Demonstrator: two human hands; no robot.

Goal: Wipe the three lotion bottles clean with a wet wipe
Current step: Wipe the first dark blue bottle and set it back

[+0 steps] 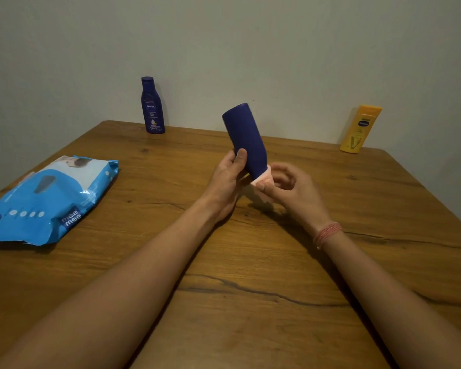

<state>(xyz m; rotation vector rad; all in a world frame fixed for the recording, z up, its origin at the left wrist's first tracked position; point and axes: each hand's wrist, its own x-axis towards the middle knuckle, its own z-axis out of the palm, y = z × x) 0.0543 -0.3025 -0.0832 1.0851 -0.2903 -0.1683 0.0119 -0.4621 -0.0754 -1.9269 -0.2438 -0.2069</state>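
Observation:
My left hand (230, 177) grips a dark blue lotion bottle (246, 137) above the table's middle, tilted with its base up and away from me. My right hand (290, 187) holds a whitish wet wipe (262, 178) wrapped round the bottle's lower end, which the wipe and fingers hide. A second dark blue bottle (152, 106) stands upright at the back left by the wall. Upright at the back right corner stands a yellow lotion bottle (359, 129).
A blue pack of wet wipes (48, 201) lies flat on the left side of the wooden table (250, 288). The wall rises directly behind the table's far edge. A pink thread band circles my right wrist.

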